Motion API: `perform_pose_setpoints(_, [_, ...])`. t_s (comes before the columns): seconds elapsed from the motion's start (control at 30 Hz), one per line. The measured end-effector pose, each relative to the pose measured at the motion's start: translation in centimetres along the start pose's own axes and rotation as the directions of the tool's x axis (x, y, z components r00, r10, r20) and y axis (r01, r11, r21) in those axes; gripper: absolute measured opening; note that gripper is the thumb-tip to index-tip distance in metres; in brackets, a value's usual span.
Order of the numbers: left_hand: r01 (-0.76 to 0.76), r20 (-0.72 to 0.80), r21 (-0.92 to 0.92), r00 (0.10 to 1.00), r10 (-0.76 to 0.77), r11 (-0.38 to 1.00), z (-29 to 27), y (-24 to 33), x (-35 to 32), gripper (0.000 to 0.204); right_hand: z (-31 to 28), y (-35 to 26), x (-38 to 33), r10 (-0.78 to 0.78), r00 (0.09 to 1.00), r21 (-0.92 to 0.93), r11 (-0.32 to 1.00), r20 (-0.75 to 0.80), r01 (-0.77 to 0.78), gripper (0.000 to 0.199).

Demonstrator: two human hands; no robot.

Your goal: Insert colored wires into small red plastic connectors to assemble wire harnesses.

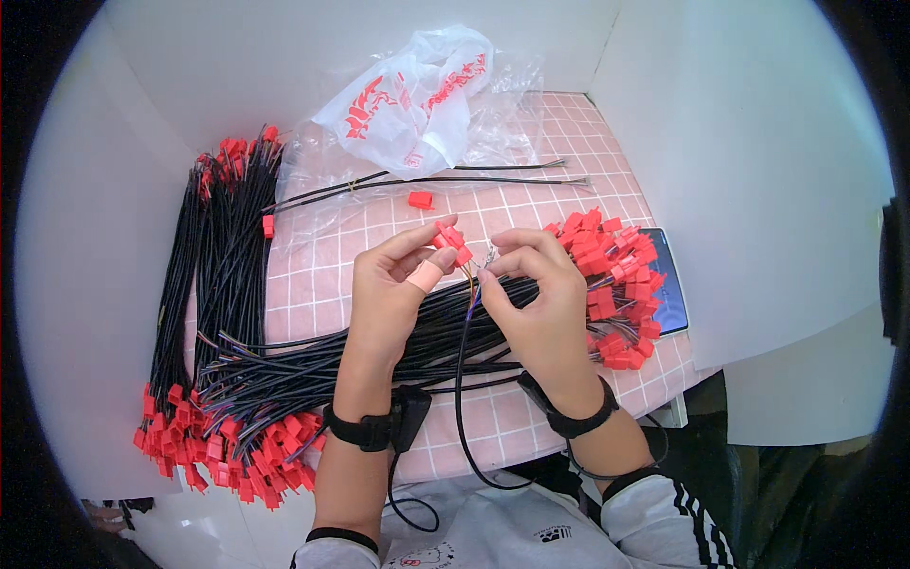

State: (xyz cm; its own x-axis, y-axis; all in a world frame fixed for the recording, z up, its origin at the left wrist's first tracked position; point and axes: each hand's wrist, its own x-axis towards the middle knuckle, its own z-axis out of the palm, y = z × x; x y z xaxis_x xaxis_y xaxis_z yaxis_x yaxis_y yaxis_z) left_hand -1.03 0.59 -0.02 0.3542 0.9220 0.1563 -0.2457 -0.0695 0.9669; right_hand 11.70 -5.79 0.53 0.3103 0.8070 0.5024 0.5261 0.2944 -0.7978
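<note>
A red plug is sitting between the thumb and fingers of the left hand, which is closed on it above the middle of the table with the pink checked cloth. I am seeing the right hand just beside it, pinching the thin bare ends of a black cable; this cable is hanging down over the near edge of the table. Under both hands a bundle of black cables is lying across the cloth. A heap of red plugs is resting at the right edge, partly over a dark phone. A plastic bag is lying at the far edge.
</note>
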Motion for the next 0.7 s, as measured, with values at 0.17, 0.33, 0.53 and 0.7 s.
perform_pose_setpoints(0.17, [-0.003, 0.032, -0.002, 0.999, 0.003, 1.000, 0.17, -0.26, -0.17, 0.029, 0.32, 0.05, -0.07, -0.112, 0.993, -0.091, 0.990, -0.030, 0.109, 0.010])
perform_pose_setpoints(0.33, [-0.011, 0.011, -0.012, 1.000, 0.011, 1.000, 0.21, -0.01, -0.11, 0.029, 0.01, 0.27, 0.16, -0.124, 0.992, -0.084, 0.988, 0.034, 0.126, 0.010])
perform_pose_setpoints(0.53, [-0.047, 0.048, -0.005, 0.998, 0.047, 0.999, 0.07, -0.22, -0.16, 0.029, 0.54, 0.28, -0.01, -0.185, 0.982, -0.103, 0.977, 0.036, 0.188, 0.009])
perform_pose_setpoints(0.7, [-0.047, 0.096, 0.003, 0.994, 0.046, 0.999, 0.35, 0.02, -0.30, 0.028, 0.58, 0.18, -0.12, -0.211, 0.977, -0.119, 0.970, 0.032, 0.214, 0.008])
